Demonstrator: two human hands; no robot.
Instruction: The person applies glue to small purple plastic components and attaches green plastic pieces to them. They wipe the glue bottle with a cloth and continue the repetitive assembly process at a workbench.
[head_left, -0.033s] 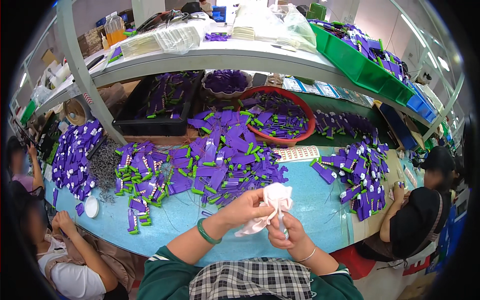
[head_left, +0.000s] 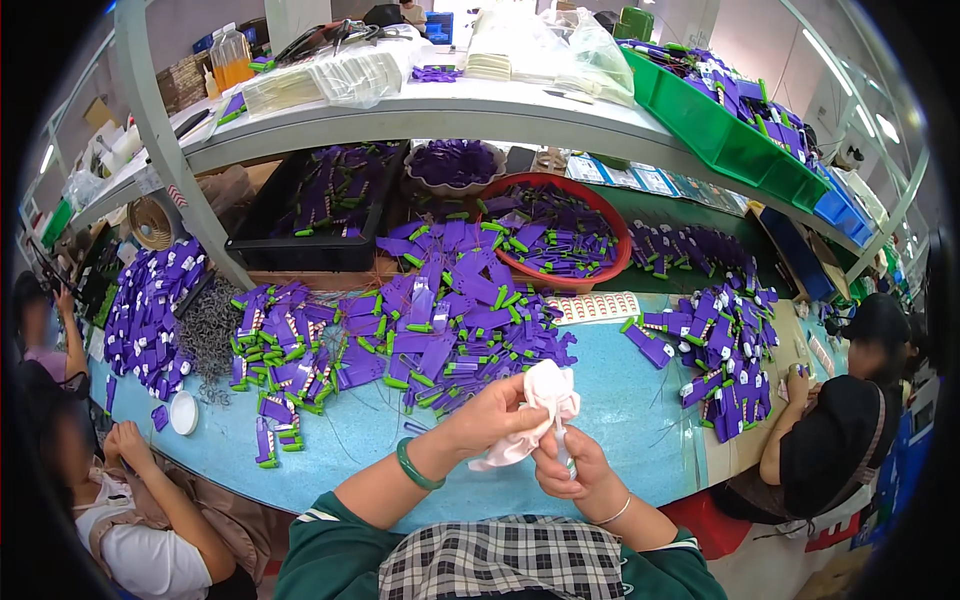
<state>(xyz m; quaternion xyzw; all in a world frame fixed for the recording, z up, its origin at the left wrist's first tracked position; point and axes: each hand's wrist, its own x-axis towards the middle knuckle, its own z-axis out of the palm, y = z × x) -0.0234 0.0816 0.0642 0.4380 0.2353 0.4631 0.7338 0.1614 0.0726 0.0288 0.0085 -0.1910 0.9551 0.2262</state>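
My left hand, a green bangle at its wrist, pinches a crumpled pale pink-white cloth. Part of the cloth bunches up above the fingertips and a loose end hangs below the hand. Close against it, my right hand is closed around a small pale object, mostly hidden by the fingers, so its kind does not show. The cloth touches the right fingertips. Both hands are above the near edge of the blue tabletop. Just beyond them lies a heap of flat purple pieces with green ends.
A red basin, a black tray and a scalloped bowl hold purple pieces under a shelf. More piles lie right. A white lid sits left. Co-workers sit on both sides.
The cloth's bunched top has shifted slightly left and down, and its folds look different. My left fingers have moved slightly with it; the right hand looks still.
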